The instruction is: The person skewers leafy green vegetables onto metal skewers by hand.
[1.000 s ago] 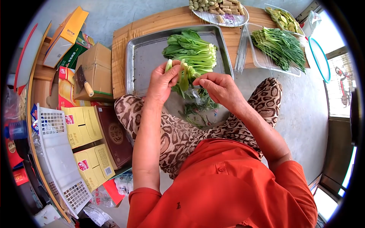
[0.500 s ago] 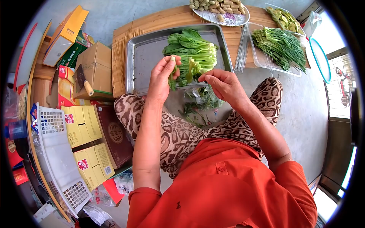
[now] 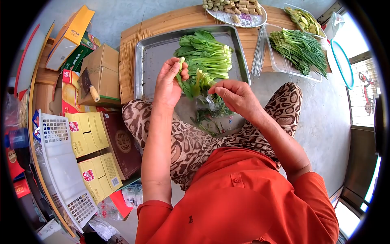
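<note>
Indoors | wooden table (image 3: 183, 19), metal tray (image 3: 154, 61), grey floor (image 3: 313, 134) | left hand (image 3: 168, 81) pinches leaf (image 3: 180, 78) — right hand (image 3: 235, 95) closed on greens (image 3: 201, 82)

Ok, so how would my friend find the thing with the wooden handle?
Start at the big wooden table with the metal tray, then look left to the plain brown cardboard box. Against its side is a tool with a dark, flat blade. Its pale, rounded handle sets it apart from the square-cornered boxes around it.
</note>
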Demonstrator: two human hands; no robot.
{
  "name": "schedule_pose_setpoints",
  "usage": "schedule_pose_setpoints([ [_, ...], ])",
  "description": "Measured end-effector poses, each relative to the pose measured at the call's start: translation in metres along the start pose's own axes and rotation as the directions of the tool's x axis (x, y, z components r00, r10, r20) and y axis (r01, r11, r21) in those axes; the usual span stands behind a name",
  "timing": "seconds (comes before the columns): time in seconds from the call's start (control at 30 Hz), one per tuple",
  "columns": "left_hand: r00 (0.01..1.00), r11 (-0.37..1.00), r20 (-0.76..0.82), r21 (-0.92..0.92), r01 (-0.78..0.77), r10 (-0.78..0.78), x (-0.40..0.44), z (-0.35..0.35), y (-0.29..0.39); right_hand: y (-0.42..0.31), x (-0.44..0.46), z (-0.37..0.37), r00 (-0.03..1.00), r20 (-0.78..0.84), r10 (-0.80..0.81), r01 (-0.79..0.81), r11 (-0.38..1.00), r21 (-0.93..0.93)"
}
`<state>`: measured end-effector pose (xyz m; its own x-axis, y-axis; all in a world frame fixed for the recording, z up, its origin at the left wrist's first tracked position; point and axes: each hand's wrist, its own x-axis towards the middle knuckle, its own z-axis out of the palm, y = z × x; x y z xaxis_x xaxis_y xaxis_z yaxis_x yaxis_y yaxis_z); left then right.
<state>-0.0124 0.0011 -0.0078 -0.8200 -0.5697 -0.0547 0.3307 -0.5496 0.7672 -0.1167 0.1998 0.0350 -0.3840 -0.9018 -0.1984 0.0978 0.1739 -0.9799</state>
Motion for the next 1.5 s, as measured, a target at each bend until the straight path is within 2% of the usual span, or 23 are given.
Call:
schedule_pose_setpoints([
  [0.17, 1.000, 0.998, 0.006, -0.050, 0.028, -0.028, -0.0014, 0.0029, 0.0013, -0.0045, -0.0011, 0.0012, 1.000, -0.005, 0.012, -0.012, 1.000, -0.002],
  [0.43, 0.999, 0.993, -0.030, 0.121, -0.012, 0.016, -0.0043, 0.0077, 0.0022, -0.0029, 0.0008, 0.0038, 1.000, -0.011, 0.003, -0.004, 1.000, -0.029],
  [1.07, 0.999, 0.997, -0.030, 0.077, -0.020, 0.022, -0.0044, 0.0086, -0.0008, -0.0026, 0.0016, 0.0056, 1.000, -0.013, 0.008, -0.008, 1.000, 0.004],
  [1.5, 0.999, 0.999, -0.028, 0.045, -0.015, 0.016, -0.0035, 0.0085, -0.0009, -0.0033, 0.0017, 0.0075, 1.000, -0.026, -0.016, 0.015, 0.999, -0.050],
])
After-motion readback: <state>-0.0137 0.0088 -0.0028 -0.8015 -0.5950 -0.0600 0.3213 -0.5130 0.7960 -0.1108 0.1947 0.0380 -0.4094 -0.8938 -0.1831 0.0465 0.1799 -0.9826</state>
